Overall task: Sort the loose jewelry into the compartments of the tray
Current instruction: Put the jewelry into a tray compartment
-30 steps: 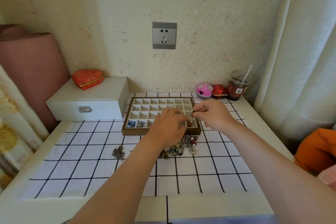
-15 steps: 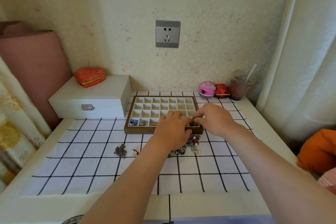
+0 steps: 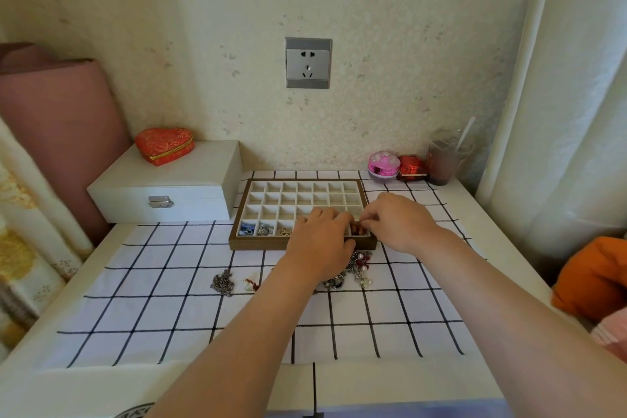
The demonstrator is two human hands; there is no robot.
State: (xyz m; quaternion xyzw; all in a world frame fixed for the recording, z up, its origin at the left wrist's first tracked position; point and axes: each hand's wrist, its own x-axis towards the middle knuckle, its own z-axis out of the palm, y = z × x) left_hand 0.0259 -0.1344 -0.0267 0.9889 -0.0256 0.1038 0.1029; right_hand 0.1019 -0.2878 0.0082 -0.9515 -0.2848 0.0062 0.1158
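Observation:
A wooden tray (image 3: pixel 300 244) with several white compartments sits on the checked cloth. Its front row holds a blue piece (image 3: pixel 247 229), a silver piece (image 3: pixel 264 231) and a gold piece (image 3: pixel 285 231). Both hands meet over the front right corner. My left hand (image 3: pixel 319 244) and my right hand (image 3: pixel 395 222) have curled fingers around a red beaded piece (image 3: pixel 357 228) lying in the front right compartment. A tangled pile of jewelry (image 3: pixel 358 270) lies in front of the tray, partly hidden by my left wrist. A loose silver chain (image 3: pixel 222 283) and a small red and white piece (image 3: pixel 250 284) lie to the left.
A white box (image 3: pixel 169 185) with a red heart case (image 3: pixel 164 145) on top stands left of the tray. At the back right are a pink case (image 3: pixel 384 163), a red case (image 3: pixel 411 167) and a plastic cup with a straw (image 3: pixel 445 159). A curtain hangs at the right.
Both hands have lowered from above the tray onto its front right compartment, bringing the red beaded piece down into it. The camera has shifted slightly.

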